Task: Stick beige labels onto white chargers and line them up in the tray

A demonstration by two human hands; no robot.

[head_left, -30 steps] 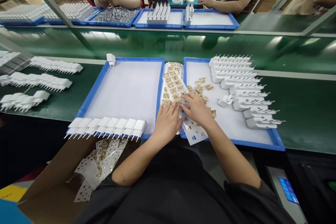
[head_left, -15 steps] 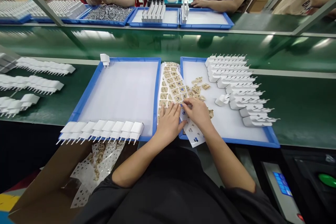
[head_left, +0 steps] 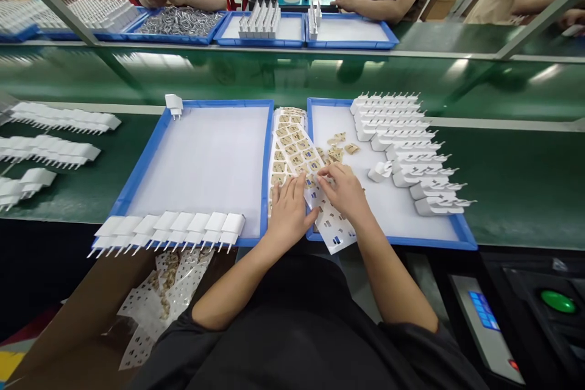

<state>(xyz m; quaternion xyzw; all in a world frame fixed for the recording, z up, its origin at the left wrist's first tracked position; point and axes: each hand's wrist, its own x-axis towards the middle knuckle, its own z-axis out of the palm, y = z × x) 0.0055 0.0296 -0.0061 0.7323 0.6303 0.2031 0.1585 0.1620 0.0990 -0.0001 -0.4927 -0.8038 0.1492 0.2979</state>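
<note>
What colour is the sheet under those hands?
White sheet, tan stickers, some blue patches; head view.

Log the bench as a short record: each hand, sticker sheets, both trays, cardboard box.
Left hand: left hand, flat on the sticker sheets
Right hand: right hand, fingertips at the upper sticker sheet; any pinch unclear
Sheet position: slanting over the right tray's near left corner
Left tray: left tray, plug row along near rim, single plug at far left corner
Right tray: loose brown pieces, plug rows
Cardboard box: cardboard box, spotted white sheets inside
</note>
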